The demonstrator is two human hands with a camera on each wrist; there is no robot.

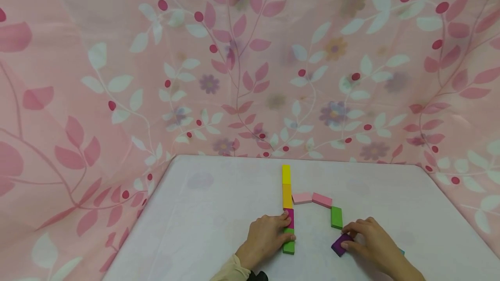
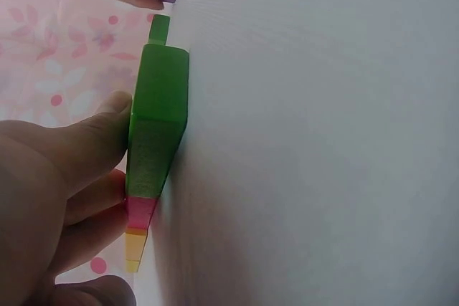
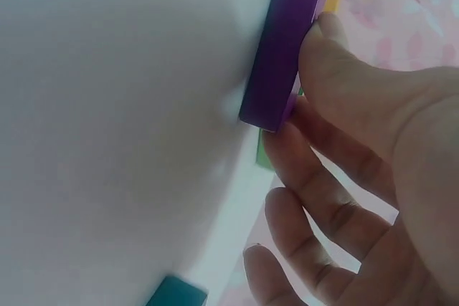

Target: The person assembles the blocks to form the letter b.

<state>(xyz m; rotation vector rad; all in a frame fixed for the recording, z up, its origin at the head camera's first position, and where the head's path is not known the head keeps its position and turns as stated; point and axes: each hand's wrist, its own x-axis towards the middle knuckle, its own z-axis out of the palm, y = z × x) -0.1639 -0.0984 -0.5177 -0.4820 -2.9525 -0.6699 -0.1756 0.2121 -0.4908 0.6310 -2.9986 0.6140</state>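
Note:
A straight column of blocks runs front to back: a green block, a magenta block, an orange block and a yellow block. My left hand rests from the left side on the column, its thumb on the green block and fingertips on the magenta one. To the right, my right hand pinches a dark purple block between thumb and fingers, turned at an angle. Just behind that block lies another green block.
A light pink block and a darker pink block curve from the orange block toward the right-hand green block. A teal block lies on the white table, mostly hidden by my right hand in the head view. Floral cloth hangs behind.

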